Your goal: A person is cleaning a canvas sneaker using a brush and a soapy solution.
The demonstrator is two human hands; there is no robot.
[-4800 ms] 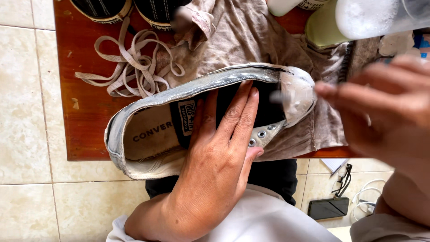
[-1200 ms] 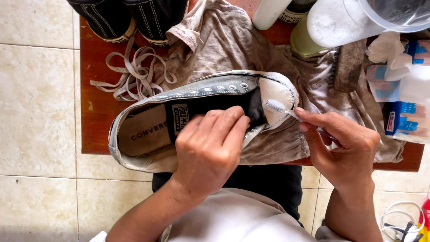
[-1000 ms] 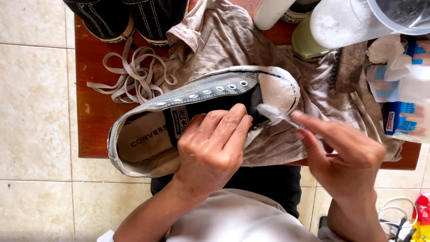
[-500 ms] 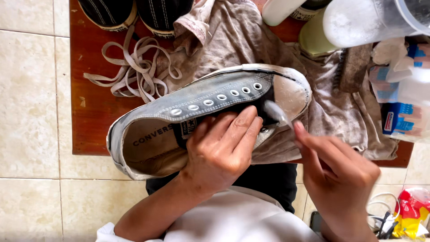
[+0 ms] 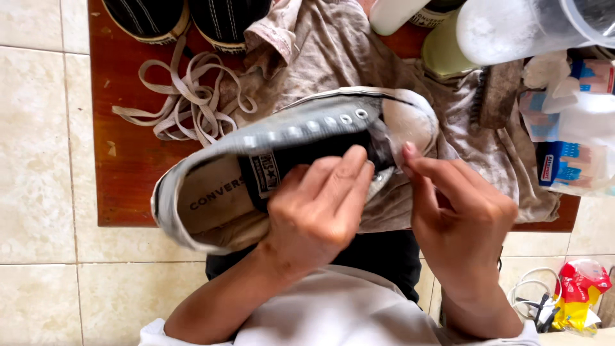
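Head view, looking straight down: a grey low-top sneaker (image 5: 301,138) lies tilted on its side over a stained beige cloth (image 5: 359,57), its opening turned up toward the camera and its white rubber toe cap (image 5: 410,118) pointing right. The laces are out of it; the row of metal eyelets shows bare along the upper edge.

The left hand (image 5: 314,214) reaches into the shoe's opening, fingers curled over the black tongue and inner edge, a narrow grip closed on the sneaker that steadies it. The right hand (image 5: 461,211) sits just beside the toe cap, fingers pinched together and pointing at the inner side of the toe. Whatever that pinch holds is hidden by the fingers, so I cannot tell what its grip is around.

Cloth and shoe rest on a reddish-brown wooden surface (image 5: 122,160) set on pale floor tiles (image 5: 38,160). A loose tangle of beige shoelaces (image 5: 186,99) lies on the wood, left of the cloth. At the top edge are the toes of two dark shoes (image 5: 192,19). To the right of the sneaker a brown brush (image 5: 496,96) lies on the cloth, with a clear plastic container (image 5: 532,25) above it and blue-and-white packets (image 5: 567,160) further right. Near the bottom right corner, a red and yellow bag (image 5: 580,295) sits on the floor beside some cables.
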